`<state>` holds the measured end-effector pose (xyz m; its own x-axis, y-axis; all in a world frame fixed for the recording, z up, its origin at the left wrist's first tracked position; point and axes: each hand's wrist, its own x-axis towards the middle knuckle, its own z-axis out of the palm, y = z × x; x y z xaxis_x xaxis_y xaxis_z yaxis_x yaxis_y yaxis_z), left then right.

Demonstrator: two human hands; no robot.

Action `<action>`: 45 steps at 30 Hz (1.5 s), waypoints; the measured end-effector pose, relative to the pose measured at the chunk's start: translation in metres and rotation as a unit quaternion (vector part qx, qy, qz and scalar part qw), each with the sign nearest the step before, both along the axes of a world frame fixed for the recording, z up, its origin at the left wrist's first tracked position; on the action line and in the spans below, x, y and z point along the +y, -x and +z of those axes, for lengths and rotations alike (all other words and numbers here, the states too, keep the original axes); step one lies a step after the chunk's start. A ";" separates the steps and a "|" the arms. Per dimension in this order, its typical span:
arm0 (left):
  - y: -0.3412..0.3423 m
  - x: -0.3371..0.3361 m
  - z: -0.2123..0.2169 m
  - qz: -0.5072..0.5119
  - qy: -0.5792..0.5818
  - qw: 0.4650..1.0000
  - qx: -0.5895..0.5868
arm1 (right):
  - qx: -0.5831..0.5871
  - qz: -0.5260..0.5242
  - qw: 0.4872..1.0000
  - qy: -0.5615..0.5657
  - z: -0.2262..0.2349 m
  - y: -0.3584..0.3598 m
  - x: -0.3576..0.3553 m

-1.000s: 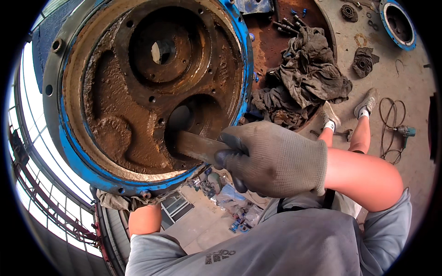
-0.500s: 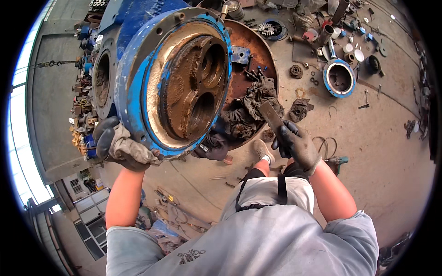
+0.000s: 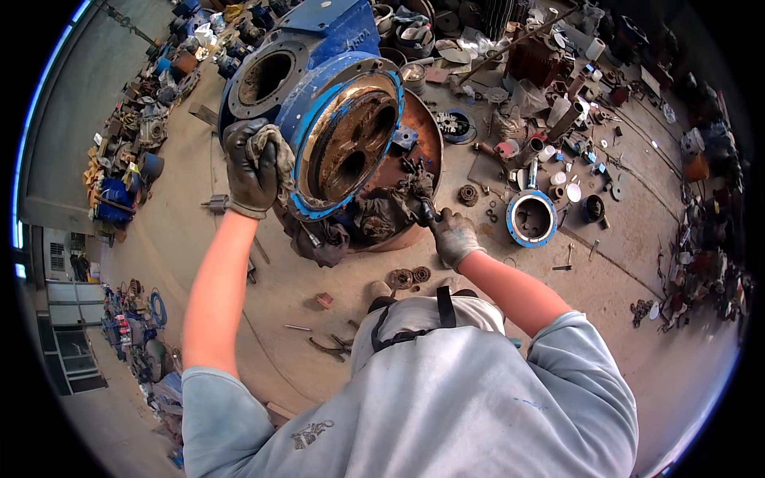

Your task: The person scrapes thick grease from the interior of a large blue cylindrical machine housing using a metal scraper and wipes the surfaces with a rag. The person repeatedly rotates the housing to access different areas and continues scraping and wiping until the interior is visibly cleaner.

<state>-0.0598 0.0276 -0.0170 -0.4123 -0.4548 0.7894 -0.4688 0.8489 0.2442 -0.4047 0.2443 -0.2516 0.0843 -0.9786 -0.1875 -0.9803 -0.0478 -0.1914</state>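
The blue housing (image 3: 335, 119): left hand (image 3: 251, 167) clutches a rag (image 3: 279, 155) on its rim; right hand (image 3: 453, 237) grips a dark tool (image 3: 426, 209). Hold the rim tight and scrape slowly.

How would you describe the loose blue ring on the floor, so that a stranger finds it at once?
Start at the big blue machine housing that the left hand steadies. Look right of it, past the gloved right hand, to the dusty floor. There lies the blue ring, flat, alone among small grey and rusty parts, showing a dark round hole.
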 end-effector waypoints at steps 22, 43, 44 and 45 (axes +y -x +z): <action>-0.003 0.006 0.001 0.037 -0.040 0.998 -0.006 | -0.644 -0.258 0.658 -0.293 -0.026 0.014 -0.005; 0.010 0.022 0.003 0.035 -0.125 0.991 0.023 | -0.239 -0.081 0.964 0.085 -0.028 -0.001 -0.041; 0.011 0.021 0.006 0.033 -0.130 0.991 0.025 | -0.242 -0.090 0.964 0.057 -0.023 -0.001 -0.043; 0.008 0.019 0.003 0.040 -0.123 0.992 0.015 | -0.244 -0.099 0.964 0.029 -0.020 0.000 -0.045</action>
